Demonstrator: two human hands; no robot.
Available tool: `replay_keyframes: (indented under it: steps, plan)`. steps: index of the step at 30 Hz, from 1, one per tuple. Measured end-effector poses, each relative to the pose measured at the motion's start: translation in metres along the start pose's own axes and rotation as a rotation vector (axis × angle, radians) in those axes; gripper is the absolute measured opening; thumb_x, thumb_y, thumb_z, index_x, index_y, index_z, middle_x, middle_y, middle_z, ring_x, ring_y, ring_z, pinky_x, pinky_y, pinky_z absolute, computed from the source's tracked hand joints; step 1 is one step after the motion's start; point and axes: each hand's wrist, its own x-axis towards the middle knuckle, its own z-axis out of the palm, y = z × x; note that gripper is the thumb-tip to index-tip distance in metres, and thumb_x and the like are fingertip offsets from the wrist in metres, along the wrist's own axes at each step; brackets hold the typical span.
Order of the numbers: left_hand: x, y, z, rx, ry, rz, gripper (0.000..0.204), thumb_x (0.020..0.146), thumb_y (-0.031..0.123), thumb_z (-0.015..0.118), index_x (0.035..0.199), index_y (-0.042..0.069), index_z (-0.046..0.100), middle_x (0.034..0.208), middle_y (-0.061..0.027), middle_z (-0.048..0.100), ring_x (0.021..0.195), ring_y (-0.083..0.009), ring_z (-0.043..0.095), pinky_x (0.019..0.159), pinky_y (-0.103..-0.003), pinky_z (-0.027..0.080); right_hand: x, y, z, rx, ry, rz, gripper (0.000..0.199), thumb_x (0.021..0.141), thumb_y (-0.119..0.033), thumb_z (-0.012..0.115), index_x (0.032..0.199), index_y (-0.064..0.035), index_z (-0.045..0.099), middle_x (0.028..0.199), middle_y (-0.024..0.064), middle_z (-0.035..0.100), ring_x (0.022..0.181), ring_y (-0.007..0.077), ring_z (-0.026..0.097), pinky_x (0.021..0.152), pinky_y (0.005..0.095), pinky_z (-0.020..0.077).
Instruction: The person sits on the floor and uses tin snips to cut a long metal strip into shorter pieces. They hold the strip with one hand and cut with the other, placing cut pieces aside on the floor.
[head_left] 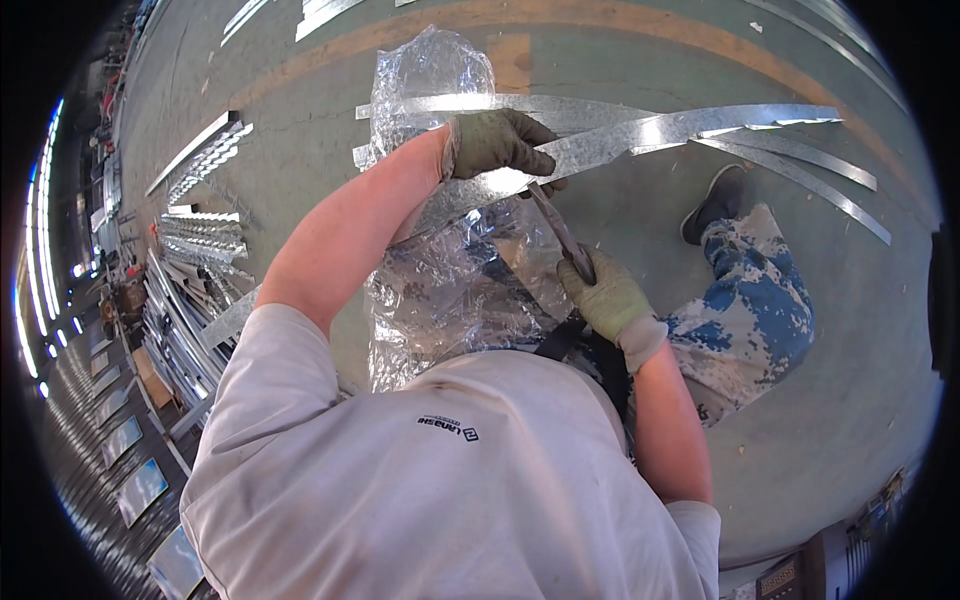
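Observation:
My left hand (500, 143), in a dark olive work glove, is closed around a long, shiny galvanized metal strip (690, 124). The strip runs from near my lap up to the far right. My right hand (606, 298), in a lighter greenish glove, grips a pair of tin snips (560, 228) by the handles. Their tip meets the strip's near edge, just below my left fingers; whether the jaws are around the metal cannot be made out. Crumpled clear plastic film (440, 290) lies over my lap and left leg, and spreads out beyond the strip.
More metal strips (800, 165) fan out at the right, and others lie beyond my left hand. Stacked metal profiles (205, 235) lie on the green floor (620, 60) at the left. My right leg, in camouflage trousers (760, 290), is bent out to the right.

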Motion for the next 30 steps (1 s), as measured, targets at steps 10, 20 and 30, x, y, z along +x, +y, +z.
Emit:
replay_keyframes:
  steps: [10, 20, 30]
  plan:
    - [-0.004, 0.006, 0.004, 0.019, 0.016, 0.019, 0.047, 0.099, 0.007, 0.085, 0.143, -0.006, 0.074, 0.122, -0.0140, 0.084, 0.102, -0.0205, 0.081, 0.093, -0.036, 0.066, 0.003, 0.004, -0.002, 0.004, -0.032, -0.020, 0.048, 0.110, -0.045, 0.067, 0.137, -0.0058, 0.072, 0.121, 0.0262, 0.078, 0.118, 0.0488, 0.072, 0.107, 0.0517, 0.0538]
    - [-0.002, 0.002, 0.002, -0.086, 0.019, 0.028, 0.049, 0.098, 0.004, 0.086, 0.144, -0.008, 0.072, 0.123, -0.0174, 0.083, 0.108, -0.0240, 0.082, 0.097, -0.037, 0.067, 0.000, -0.006, -0.008, -0.024, -0.020, 0.011, 0.049, 0.110, -0.046, 0.068, 0.134, -0.0036, 0.073, 0.118, 0.0280, 0.078, 0.113, 0.0499, 0.073, 0.101, 0.0519, 0.0558]
    - [0.002, 0.006, -0.001, -0.040, 0.029, -0.049, 0.049, 0.101, 0.008, 0.084, 0.145, -0.008, 0.071, 0.123, -0.0181, 0.084, 0.108, -0.0240, 0.082, 0.097, -0.036, 0.067, 0.010, -0.005, -0.013, 0.124, -0.070, 0.054, 0.050, 0.109, -0.050, 0.071, 0.113, -0.0006, 0.079, 0.094, 0.0217, 0.076, 0.087, 0.0353, 0.072, 0.088, 0.0458, 0.0566]
